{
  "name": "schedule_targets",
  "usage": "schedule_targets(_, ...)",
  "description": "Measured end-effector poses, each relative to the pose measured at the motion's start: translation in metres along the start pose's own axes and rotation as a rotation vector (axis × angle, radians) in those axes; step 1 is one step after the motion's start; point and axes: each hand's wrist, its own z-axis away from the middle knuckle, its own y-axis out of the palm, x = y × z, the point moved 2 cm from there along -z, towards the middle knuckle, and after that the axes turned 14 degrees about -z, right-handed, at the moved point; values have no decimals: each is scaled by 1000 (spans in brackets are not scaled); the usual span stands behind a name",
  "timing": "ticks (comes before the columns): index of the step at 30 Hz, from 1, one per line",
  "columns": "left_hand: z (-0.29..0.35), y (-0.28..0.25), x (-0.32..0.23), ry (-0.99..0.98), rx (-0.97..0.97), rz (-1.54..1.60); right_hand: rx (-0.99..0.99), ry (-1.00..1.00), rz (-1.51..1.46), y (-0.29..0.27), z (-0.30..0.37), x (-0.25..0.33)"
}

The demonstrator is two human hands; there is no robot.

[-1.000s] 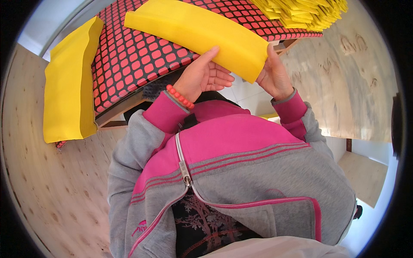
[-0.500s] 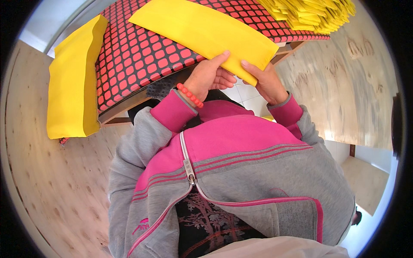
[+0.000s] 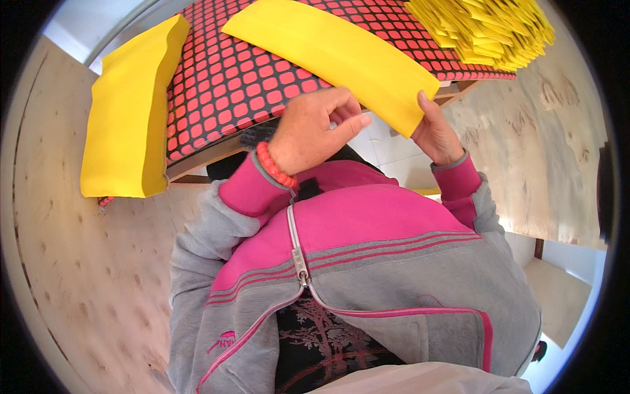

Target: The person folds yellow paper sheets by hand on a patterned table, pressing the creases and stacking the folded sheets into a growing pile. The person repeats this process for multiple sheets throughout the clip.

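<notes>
Yellow sheet (image 3: 328,49) lies on the checkered table (image 3: 230,85), right hand (image 3: 436,134) fingers gripping its corner, left hand (image 3: 308,131) loosely curled.

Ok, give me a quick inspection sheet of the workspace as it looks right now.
Surface: table with red-and-black checked cover, its near edge over the lap.
Job's things: long yellow sheet lying on the cover, its near end past the table edge.
Clutter: stack of yellow sheets at the far right; another yellow stack at the table's left end.
Hands: right hand grips the sheet's near corner; left hand, orange bead bracelet on its wrist, is curled beside the sheet's edge, contact unclear.
Cables: nothing seen.
Surroundings: pale wood-grain floor; white wall strip at upper left.
</notes>
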Motion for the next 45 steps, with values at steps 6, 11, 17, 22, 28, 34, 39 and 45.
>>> schedule_targets(6, -37, -71, 30, 291, -317, -900, 28, -4, 223, -7, -10, 24)
schedule_targets(11, -58, -87, 75, 109, -201, -997, 84, -93, 518, -9, -66, 79)
schedule_targets(17, -62, -95, 92, 67, -288, -1085, 315, -28, 539, -9, -154, 90)
schedule_targets(22, -63, -103, 98, 58, -294, -1136, 397, 39, 632, -25, -189, 108)
schedule_targets(28, -63, -93, 111, 57, -224, -1173, 313, -4, 688, -31, -188, 120)
schedule_targets(34, -64, -97, 121, -11, -177, -1177, -128, -742, 1141, -9, -154, 104)
schedule_targets(39, -66, -104, 125, -38, -171, -1183, 50, -1063, 1294, 50, -104, 31)
schedule_targets(45, -65, -106, 117, 33, -225, -1199, 307, -968, 1515, 108, -117, -28)
